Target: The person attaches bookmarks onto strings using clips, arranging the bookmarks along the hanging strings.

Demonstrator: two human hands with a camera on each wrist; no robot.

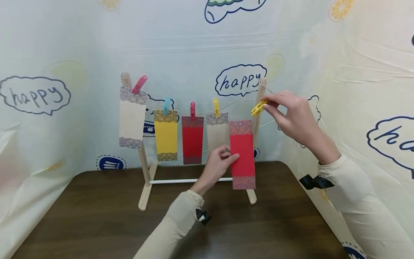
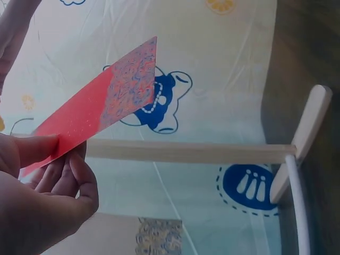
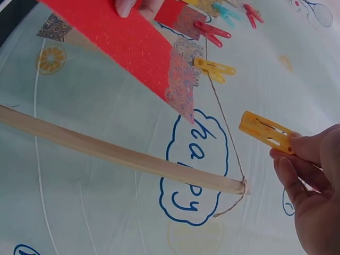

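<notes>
My left hand (image 1: 217, 165) pinches a red paper card (image 1: 242, 154) by its left edge, thumb in front and fingers behind. Patterned bands cross the card's top and bottom. Up to the right, my right hand (image 1: 292, 115) pinches a yellow clothespin (image 1: 258, 107) by its handle end, beside the right wooden post (image 1: 261, 88). In the right wrist view, the clothespin (image 3: 265, 131) is apart from the string (image 3: 223, 109) tied round the post's top. The held card's upper corner hangs just below the string, overlapping a beige card (image 1: 216, 131) in the head view.
Cards hang clipped along the string: a white card (image 1: 132, 117) at the left post, a yellow card (image 1: 166, 135), a dark red card (image 1: 192, 138). A white rod (image 1: 174, 181) joins the stand's wooden feet on the dark table (image 1: 106, 223). A printed cloth surrounds it.
</notes>
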